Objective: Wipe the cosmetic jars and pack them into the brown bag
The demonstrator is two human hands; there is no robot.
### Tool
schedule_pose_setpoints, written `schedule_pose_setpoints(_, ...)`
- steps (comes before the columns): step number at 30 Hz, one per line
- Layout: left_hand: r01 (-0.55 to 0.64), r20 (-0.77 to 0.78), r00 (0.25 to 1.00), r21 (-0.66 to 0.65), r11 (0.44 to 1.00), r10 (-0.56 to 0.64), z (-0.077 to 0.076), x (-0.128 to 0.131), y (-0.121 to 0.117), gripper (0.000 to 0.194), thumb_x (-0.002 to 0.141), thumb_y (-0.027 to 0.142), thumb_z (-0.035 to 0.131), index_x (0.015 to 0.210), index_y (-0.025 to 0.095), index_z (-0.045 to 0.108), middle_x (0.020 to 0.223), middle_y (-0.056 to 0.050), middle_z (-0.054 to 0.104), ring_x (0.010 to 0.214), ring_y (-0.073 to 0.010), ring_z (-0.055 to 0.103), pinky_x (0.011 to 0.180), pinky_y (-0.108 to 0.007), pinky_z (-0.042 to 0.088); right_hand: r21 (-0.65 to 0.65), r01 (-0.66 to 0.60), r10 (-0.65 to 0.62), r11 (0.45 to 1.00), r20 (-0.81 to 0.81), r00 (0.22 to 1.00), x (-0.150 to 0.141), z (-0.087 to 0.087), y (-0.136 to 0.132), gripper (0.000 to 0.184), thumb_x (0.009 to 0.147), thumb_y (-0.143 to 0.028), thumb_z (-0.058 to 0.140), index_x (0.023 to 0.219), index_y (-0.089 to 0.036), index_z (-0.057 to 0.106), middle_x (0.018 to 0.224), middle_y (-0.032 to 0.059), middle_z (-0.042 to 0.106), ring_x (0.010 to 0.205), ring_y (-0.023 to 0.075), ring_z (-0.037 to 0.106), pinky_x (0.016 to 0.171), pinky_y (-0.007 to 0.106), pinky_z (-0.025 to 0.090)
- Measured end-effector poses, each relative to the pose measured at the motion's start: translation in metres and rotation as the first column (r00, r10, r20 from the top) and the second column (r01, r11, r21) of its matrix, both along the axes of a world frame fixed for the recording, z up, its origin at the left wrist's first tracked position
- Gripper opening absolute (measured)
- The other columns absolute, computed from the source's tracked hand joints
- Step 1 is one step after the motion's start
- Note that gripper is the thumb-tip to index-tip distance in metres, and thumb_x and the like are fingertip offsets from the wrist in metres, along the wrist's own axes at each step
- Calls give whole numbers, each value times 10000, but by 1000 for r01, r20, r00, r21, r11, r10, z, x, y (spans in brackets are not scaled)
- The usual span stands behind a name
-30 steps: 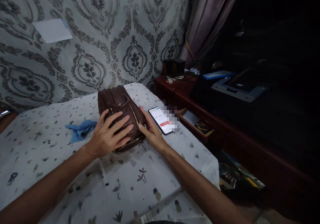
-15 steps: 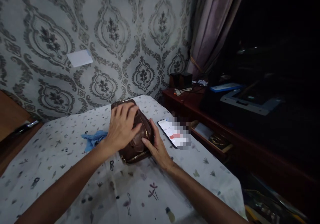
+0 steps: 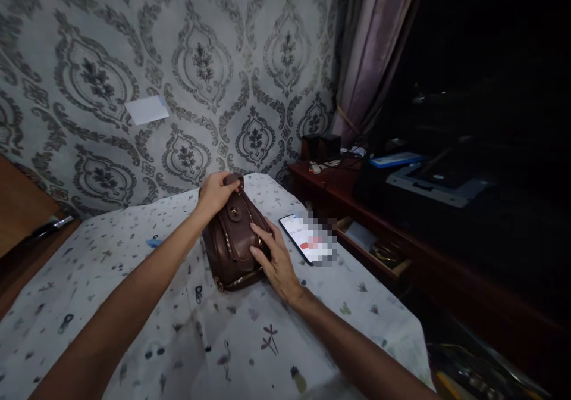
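Note:
A small brown leather bag with gold zippers and a round-ended flap with a metal clasp rests on the patterned cloth. My left hand is at its top end, with thumb and fingers closed on the short handle. Against the bag's right side, my right hand grips the edge, its fingers and thumb pressing the leather. Just past my left forearm, a bit of blue cloth shows; most of it is hidden.
A phone with a lit screen lies right of the bag. Beyond it stand a dark red desk and an open drawer. The patterned wall rises behind, and a wooden panel borders the left.
My left hand has moved from across the bag's front up to its handle, uncovering the flap and zippers. My right fingers have shifted onto the front. The blue cloth is now mostly hidden.

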State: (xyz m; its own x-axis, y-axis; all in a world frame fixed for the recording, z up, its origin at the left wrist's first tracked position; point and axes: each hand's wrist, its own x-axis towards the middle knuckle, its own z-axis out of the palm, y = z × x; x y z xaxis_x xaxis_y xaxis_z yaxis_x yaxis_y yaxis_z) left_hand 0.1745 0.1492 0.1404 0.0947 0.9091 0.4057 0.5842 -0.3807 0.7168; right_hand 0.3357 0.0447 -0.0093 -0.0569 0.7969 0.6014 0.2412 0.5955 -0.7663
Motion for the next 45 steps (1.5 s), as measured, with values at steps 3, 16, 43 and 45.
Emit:
schedule_pose_setpoints(3,7,122,993,-45,999,-1,-1,3,-2,220,740,355,619,603,183,604,587,3,602,578,-145,505,618,-269,386,12,3,-4,1000,11,1000,0,0,1,445,985,-455,550,1414,-345,587,1571,83,404,1480,261,393,1251,518,302)
schedule_pose_setpoints(16,221,262,945,-81,972,-194,-3,-23,-23,303,718,427,707,882,172,700,871,-41,719,805,-193,635,764,-296,489,19,14,-16,1000,90,996,2,2,1,456,1002,-417,522,1446,-313,536,1564,101,408,1488,261,379,1246,523,311)
schedule_pose_setpoints(43,9,-67,998,120,993,-1,-20,-56,-56,290,852,402,590,674,173,605,729,-9,596,741,-175,525,647,-272,381,510,24,-239,860,359,902,-6,0,-2,579,1010,-119,386,1477,-444,491,1584,24,474,1489,245,408,1181,549,316)
schedule_pose_setpoints(45,30,-82,996,77,997,-23,-17,-56,-59,300,866,409,569,688,171,611,718,-9,593,717,-175,525,646,-279,391,520,23,-241,854,355,903,-6,0,-2,591,1010,-114,392,1495,-446,464,1591,31,462,1490,251,406,1185,552,314)
